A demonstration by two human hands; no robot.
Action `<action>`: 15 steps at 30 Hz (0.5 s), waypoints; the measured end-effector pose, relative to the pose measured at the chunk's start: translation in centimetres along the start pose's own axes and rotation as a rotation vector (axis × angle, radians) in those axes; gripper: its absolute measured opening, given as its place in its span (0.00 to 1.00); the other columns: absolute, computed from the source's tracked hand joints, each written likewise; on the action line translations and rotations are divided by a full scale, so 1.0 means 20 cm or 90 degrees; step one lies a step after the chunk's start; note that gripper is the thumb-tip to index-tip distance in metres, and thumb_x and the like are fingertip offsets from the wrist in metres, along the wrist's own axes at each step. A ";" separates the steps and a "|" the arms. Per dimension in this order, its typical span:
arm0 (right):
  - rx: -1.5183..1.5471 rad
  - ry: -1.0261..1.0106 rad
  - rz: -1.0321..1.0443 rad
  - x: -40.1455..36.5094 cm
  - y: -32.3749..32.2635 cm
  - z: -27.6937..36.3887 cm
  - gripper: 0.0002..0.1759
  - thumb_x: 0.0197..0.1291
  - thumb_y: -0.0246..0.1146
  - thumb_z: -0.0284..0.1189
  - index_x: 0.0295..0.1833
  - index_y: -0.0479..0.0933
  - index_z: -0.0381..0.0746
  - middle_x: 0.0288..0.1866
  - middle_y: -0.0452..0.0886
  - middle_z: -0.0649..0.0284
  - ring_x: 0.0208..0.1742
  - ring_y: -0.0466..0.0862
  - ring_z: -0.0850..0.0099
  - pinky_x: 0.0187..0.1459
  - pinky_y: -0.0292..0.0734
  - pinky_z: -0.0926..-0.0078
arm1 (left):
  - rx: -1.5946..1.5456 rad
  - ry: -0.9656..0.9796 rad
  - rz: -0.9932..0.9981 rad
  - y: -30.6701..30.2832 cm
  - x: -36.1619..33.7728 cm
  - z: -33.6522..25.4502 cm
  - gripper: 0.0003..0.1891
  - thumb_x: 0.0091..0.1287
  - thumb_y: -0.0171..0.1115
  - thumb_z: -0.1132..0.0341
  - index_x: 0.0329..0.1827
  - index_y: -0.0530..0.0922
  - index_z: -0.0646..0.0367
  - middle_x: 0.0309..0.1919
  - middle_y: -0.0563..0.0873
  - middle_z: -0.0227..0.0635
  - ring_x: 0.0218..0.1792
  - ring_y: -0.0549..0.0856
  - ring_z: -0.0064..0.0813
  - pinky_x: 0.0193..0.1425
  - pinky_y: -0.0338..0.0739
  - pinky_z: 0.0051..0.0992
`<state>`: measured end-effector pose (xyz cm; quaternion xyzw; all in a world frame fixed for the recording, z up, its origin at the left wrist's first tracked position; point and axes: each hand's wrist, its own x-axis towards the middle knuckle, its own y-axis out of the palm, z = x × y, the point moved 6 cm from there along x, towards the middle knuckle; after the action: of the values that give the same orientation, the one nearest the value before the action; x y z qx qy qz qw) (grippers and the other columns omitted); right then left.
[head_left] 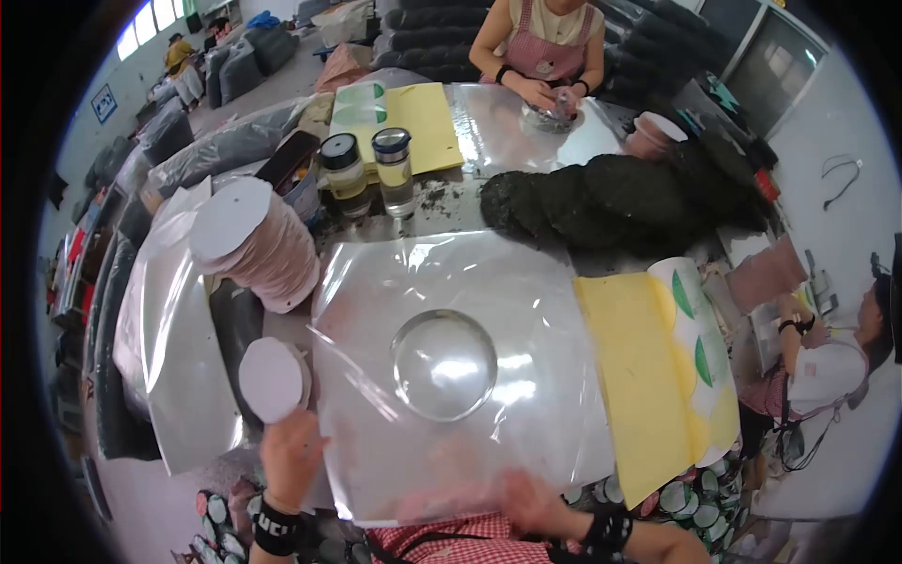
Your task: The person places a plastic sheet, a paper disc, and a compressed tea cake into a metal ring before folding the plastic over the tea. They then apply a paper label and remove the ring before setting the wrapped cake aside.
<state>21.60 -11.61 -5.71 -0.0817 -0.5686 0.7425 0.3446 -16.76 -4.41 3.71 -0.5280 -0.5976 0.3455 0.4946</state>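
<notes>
A clear plastic sheet (376,291) covers the near part of the table, with a round ring-like rim (443,365) showing at its middle. My left hand (294,456) is at the sheet's left edge, just below a short stack of round white discs (272,381); its fingers are blurred. Near the sheet's front edge, my right hand (534,503) is smeared by motion, and whether it holds anything cannot be made out. A taller stack of pinkish-white discs (249,240) leans at the upper left.
Two lidded jars (346,174) (396,174) stand behind the sheet. Dark round sheets (629,202) are piled at the back right. Yellow paper (639,385) lies on the right. A co-worker (550,47) works across the table; another person (832,362) is at the right.
</notes>
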 end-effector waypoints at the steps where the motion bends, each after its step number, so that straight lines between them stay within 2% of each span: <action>1: 0.195 0.030 0.082 -0.27 0.15 0.05 0.25 0.58 0.66 0.30 0.62 0.79 0.38 0.56 0.84 0.49 0.57 0.85 0.55 0.58 0.81 0.57 | 0.102 -0.068 -0.056 0.00 0.03 0.09 0.21 0.59 0.74 0.63 0.54 0.84 0.61 0.57 0.86 0.42 0.57 0.84 0.47 0.60 0.78 0.42; 2: 0.397 0.064 0.161 -0.49 0.26 0.07 0.23 0.56 0.66 0.31 0.59 0.82 0.41 0.57 0.84 0.51 0.56 0.86 0.62 0.57 0.83 0.59 | 0.090 -0.065 -0.055 0.06 0.02 0.21 0.21 0.59 0.74 0.63 0.54 0.84 0.61 0.57 0.86 0.42 0.57 0.84 0.47 0.60 0.78 0.42; 3: 0.392 0.073 0.166 -0.47 0.11 0.03 0.23 0.56 0.66 0.31 0.59 0.82 0.41 0.57 0.84 0.51 0.56 0.86 0.62 0.57 0.83 0.59 | 0.133 -0.091 -0.052 0.16 -0.02 0.35 0.21 0.60 0.72 0.64 0.56 0.82 0.62 0.60 0.84 0.45 0.60 0.83 0.47 0.61 0.77 0.42; 5: 0.081 0.057 0.148 -0.14 -0.41 -0.17 0.23 0.58 0.67 0.30 0.60 0.80 0.38 0.46 0.88 0.56 0.49 0.89 0.58 0.52 0.84 0.62 | 0.175 -0.109 -0.049 0.23 -0.03 0.41 0.22 0.61 0.71 0.65 0.58 0.81 0.63 0.63 0.82 0.47 0.62 0.82 0.47 0.62 0.77 0.42; 6: -0.011 0.173 0.183 -0.03 -0.59 -0.39 0.16 0.59 0.68 0.30 0.53 0.84 0.41 0.41 0.89 0.60 0.44 0.90 0.63 0.49 0.85 0.66 | 0.207 -0.082 -0.037 0.22 -0.04 0.39 0.22 0.62 0.69 0.67 0.59 0.80 0.63 0.62 0.83 0.47 0.61 0.83 0.47 0.62 0.77 0.42; 7: 0.104 0.322 -0.119 0.02 -0.74 -0.71 0.18 0.59 0.68 0.29 0.55 0.83 0.39 0.41 0.88 0.57 0.42 0.89 0.59 0.46 0.84 0.66 | 0.241 -0.059 -0.028 0.20 -0.05 0.38 0.21 0.64 0.66 0.69 0.61 0.79 0.64 0.60 0.84 0.47 0.60 0.84 0.47 0.61 0.78 0.42; 8: 0.007 0.380 -0.230 0.17 -0.92 -0.96 0.22 0.61 0.67 0.27 0.62 0.80 0.37 0.44 0.88 0.56 0.45 0.88 0.55 0.48 0.83 0.63 | 0.242 -0.059 -0.030 0.20 -0.05 0.38 0.21 0.64 0.66 0.69 0.61 0.79 0.64 0.60 0.84 0.47 0.60 0.84 0.47 0.61 0.78 0.42; 9: -0.106 0.375 -0.274 0.24 -1.02 -1.26 0.27 0.62 0.67 0.26 0.67 0.75 0.36 0.54 0.86 0.53 0.54 0.85 0.54 0.56 0.80 0.62 | 0.216 -0.063 -0.015 0.19 -0.05 0.40 0.21 0.64 0.65 0.71 0.62 0.79 0.63 0.59 0.85 0.47 0.59 0.85 0.47 0.59 0.79 0.42; 10: -0.212 0.334 -0.301 0.39 -1.13 -1.45 0.30 0.62 0.67 0.27 0.70 0.71 0.36 0.66 0.78 0.50 0.64 0.78 0.52 0.65 0.74 0.60 | 0.189 -0.069 -0.002 0.19 -0.06 0.40 0.22 0.65 0.64 0.73 0.63 0.79 0.63 0.57 0.86 0.46 0.57 0.86 0.46 0.58 0.80 0.42; 11: -0.281 0.296 -0.342 0.54 -1.22 -1.59 0.35 0.62 0.68 0.28 0.74 0.66 0.36 0.72 0.71 0.49 0.70 0.72 0.49 0.68 0.70 0.58 | 0.193 -0.080 -0.008 0.17 -0.05 0.38 0.22 0.65 0.64 0.73 0.63 0.79 0.63 0.57 0.86 0.46 0.57 0.86 0.46 0.58 0.80 0.42; 12: -0.341 0.275 -0.336 0.63 -1.25 -1.74 0.38 0.62 0.69 0.31 0.77 0.63 0.38 0.75 0.68 0.48 0.72 0.70 0.48 0.68 0.70 0.57 | 0.182 -0.088 0.004 0.16 -0.02 0.34 0.21 0.65 0.63 0.74 0.63 0.79 0.62 0.55 0.87 0.47 0.55 0.87 0.45 0.56 0.81 0.41; 13: -0.414 0.237 -0.354 0.72 -1.26 -1.80 0.31 0.64 0.68 0.29 0.72 0.71 0.41 0.70 0.74 0.50 0.70 0.74 0.51 0.67 0.72 0.57 | 0.173 -0.096 0.020 0.14 0.00 0.30 0.21 0.64 0.62 0.75 0.62 0.80 0.61 0.53 0.88 0.47 0.54 0.88 0.45 0.53 0.82 0.40; 14: -0.404 0.232 -0.353 0.75 -1.24 -1.91 0.31 0.64 0.68 0.29 0.72 0.71 0.41 0.70 0.74 0.50 0.70 0.74 0.51 0.67 0.72 0.57 | 0.180 -0.104 0.023 0.09 0.03 0.24 0.21 0.64 0.62 0.75 0.62 0.80 0.61 0.53 0.88 0.47 0.54 0.88 0.45 0.53 0.82 0.40; 15: -0.365 0.245 -0.312 0.74 -1.19 -2.06 0.26 0.65 0.67 0.28 0.68 0.76 0.41 0.66 0.79 0.52 0.68 0.76 0.53 0.66 0.73 0.58 | 0.089 -0.151 -0.028 0.01 0.06 0.17 0.20 0.63 0.62 0.76 0.60 0.81 0.61 0.53 0.88 0.47 0.53 0.88 0.45 0.53 0.83 0.39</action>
<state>41.63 32.55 5.62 -0.1737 -0.6800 0.4214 0.5743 -19.88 -2.85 2.97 -0.4345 -0.6379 0.4350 0.4637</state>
